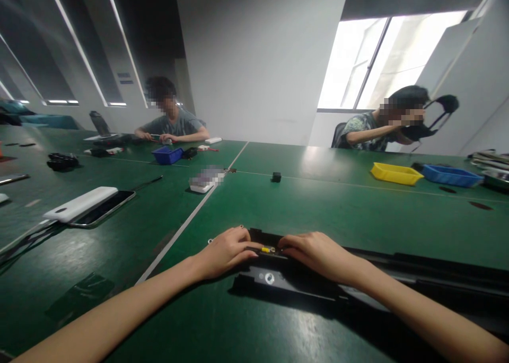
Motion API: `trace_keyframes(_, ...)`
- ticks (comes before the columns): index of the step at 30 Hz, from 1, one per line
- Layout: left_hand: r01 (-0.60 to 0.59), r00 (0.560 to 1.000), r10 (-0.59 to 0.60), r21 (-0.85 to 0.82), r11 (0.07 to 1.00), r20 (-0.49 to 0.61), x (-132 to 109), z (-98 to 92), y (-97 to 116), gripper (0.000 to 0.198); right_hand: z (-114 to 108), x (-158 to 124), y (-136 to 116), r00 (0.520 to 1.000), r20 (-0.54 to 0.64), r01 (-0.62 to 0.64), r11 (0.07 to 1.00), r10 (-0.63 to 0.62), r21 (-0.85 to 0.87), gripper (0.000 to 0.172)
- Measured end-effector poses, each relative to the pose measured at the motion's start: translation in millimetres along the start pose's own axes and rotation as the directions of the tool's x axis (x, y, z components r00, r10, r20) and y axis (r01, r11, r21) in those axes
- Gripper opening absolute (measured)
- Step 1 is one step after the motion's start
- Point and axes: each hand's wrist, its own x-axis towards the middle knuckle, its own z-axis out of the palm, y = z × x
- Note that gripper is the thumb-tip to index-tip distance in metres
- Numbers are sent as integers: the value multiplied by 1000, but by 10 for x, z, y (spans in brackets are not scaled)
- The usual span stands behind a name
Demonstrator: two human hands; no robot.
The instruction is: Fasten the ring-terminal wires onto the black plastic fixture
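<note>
A long black channel-shaped part (294, 286) lies on the green table, running off to the right under my right forearm. At its left end a small yellow piece (265, 250) with a metal ring beside it sits between my hands. My left hand (228, 250) is closed at the left of the yellow piece, fingertips at its edge; what they pinch is too small to tell. My right hand (314, 251) has its fingers pressed together inside the channel, just right of the metal ring, and their hold is hidden. A round metal fitting shows on the near flange.
A white power bank (81, 204) and a phone (104, 209) with cables lie at left. Ahead are a white box (202, 183), a small black block (276, 177), and blue (167, 155) and yellow (395, 174) trays. Two people sit across the table.
</note>
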Motion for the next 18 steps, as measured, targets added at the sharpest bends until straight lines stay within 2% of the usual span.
trace_keyframes(18, 2, 1000, -2, -8, 1000, -9, -2, -13, 14, 39, 10, 7, 16, 1000, 3, 22, 1000, -22, 10, 26)
